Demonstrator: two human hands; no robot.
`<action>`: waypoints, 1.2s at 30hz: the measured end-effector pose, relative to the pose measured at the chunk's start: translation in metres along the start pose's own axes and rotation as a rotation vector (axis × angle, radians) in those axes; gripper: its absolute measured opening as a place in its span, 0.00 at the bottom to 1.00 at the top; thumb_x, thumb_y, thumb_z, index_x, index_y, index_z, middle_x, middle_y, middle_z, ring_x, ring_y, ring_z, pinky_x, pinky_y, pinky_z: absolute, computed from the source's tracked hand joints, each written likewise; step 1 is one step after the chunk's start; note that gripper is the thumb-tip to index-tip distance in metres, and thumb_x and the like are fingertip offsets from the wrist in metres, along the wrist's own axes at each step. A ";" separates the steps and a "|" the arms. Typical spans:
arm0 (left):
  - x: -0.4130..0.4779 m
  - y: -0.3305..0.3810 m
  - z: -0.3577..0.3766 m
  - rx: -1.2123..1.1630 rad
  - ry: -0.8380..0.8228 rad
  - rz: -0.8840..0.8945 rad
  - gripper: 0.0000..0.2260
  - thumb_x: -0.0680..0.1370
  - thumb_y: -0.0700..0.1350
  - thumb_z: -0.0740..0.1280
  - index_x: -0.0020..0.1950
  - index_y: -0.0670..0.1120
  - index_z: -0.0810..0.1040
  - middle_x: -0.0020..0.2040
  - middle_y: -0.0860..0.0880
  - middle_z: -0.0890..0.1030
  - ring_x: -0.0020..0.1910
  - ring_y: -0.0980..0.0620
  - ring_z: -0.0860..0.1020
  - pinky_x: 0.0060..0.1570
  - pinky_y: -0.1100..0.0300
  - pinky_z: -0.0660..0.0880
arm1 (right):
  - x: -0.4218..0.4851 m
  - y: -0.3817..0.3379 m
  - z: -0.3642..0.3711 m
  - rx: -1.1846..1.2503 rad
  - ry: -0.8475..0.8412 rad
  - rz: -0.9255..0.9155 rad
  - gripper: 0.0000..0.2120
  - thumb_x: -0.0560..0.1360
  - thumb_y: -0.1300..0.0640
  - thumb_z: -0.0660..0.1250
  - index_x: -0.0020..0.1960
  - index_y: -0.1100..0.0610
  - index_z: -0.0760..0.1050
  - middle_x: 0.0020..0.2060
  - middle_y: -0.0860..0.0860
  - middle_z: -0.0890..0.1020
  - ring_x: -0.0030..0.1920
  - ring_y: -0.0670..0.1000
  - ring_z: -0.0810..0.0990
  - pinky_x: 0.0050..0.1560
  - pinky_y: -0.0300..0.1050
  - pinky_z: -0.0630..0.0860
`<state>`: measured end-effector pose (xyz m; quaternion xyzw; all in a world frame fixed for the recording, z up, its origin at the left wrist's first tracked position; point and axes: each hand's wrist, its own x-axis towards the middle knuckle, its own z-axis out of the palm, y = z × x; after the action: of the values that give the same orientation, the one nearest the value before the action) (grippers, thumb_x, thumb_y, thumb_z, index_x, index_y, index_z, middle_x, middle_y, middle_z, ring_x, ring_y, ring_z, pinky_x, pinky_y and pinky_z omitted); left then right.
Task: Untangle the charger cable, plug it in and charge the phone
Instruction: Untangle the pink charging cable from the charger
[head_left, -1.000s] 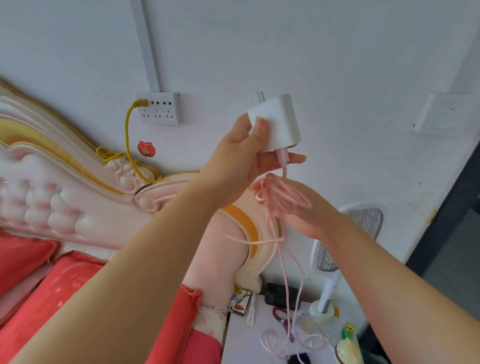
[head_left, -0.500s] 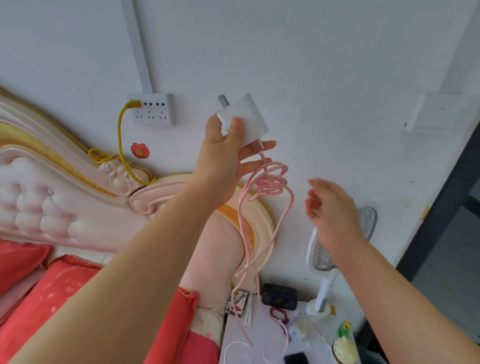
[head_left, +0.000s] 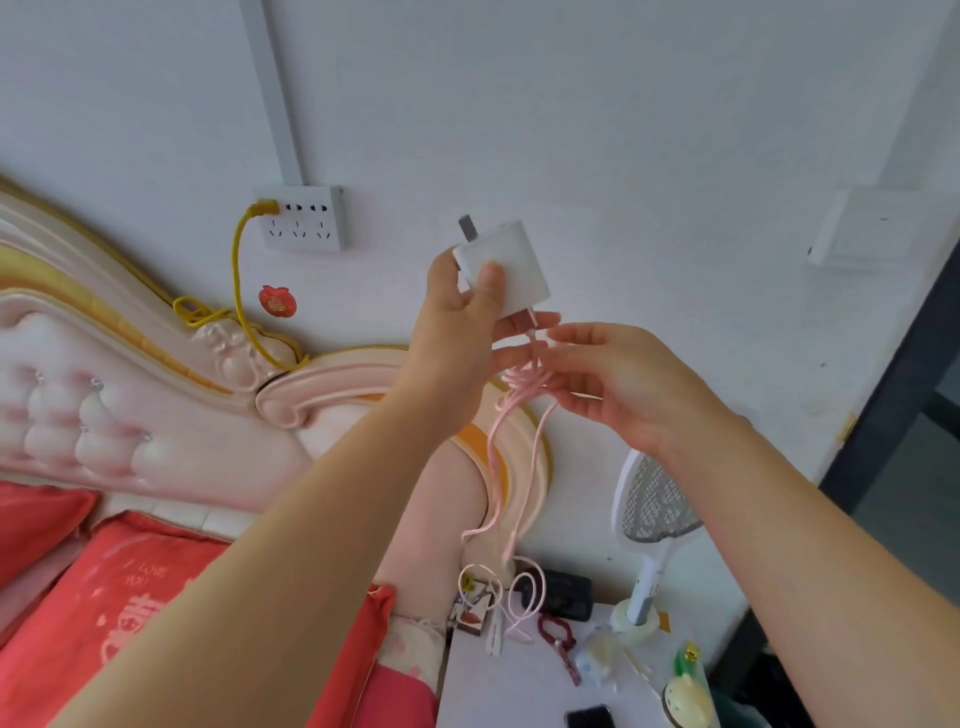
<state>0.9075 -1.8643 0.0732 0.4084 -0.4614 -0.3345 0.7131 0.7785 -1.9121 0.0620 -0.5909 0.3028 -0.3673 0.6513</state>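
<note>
My left hand (head_left: 460, 332) holds a white charger block (head_left: 511, 267) up in front of the wall, prongs pointing up and left. A pink cable (head_left: 498, 457) leaves the block's lower end, bunches into a tangle just below it and hangs down to the white bedside table (head_left: 498, 686). My right hand (head_left: 618, 379) is at the tangle, fingertips touching the cable near the plug end. A dark phone (head_left: 589, 717) lies at the table's front edge. The white wall socket (head_left: 306, 218) is up left of the block.
A yellow cable (head_left: 236, 291) is plugged into the socket's left end. A pink padded headboard (head_left: 130, 395) and red pillows (head_left: 130, 597) fill the left. On the table stand an electric fly swatter (head_left: 649, 525), a black box (head_left: 563, 595) and small bottles. A wall switch (head_left: 878, 228) is at right.
My right hand came back from the right and now touches the cable tangle. My left hand shifted the charger block slightly right and down; the cable loops hang looser.
</note>
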 end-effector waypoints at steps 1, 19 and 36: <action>0.001 0.000 -0.004 0.023 0.023 0.008 0.07 0.82 0.47 0.53 0.58 0.49 0.65 0.45 0.44 0.78 0.39 0.48 0.84 0.36 0.54 0.81 | 0.001 -0.001 0.000 0.062 -0.003 -0.003 0.09 0.70 0.67 0.65 0.48 0.57 0.73 0.26 0.49 0.82 0.29 0.48 0.81 0.34 0.41 0.79; 0.007 0.010 -0.013 -0.155 0.033 -0.090 0.14 0.82 0.52 0.50 0.52 0.45 0.70 0.38 0.43 0.72 0.23 0.52 0.72 0.25 0.62 0.70 | 0.025 0.030 -0.024 -0.606 0.118 -0.321 0.21 0.75 0.69 0.57 0.40 0.43 0.75 0.35 0.47 0.79 0.35 0.48 0.75 0.41 0.40 0.72; 0.018 0.006 -0.001 -0.402 0.057 -0.166 0.17 0.82 0.52 0.51 0.55 0.40 0.70 0.38 0.42 0.75 0.25 0.51 0.74 0.27 0.61 0.73 | 0.016 0.057 0.011 0.170 -0.165 -0.096 0.16 0.76 0.48 0.59 0.54 0.58 0.74 0.44 0.51 0.83 0.50 0.55 0.83 0.54 0.50 0.78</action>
<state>0.9152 -1.8765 0.0853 0.3040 -0.3298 -0.4655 0.7630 0.8032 -1.9178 0.0076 -0.5757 0.1873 -0.3723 0.7035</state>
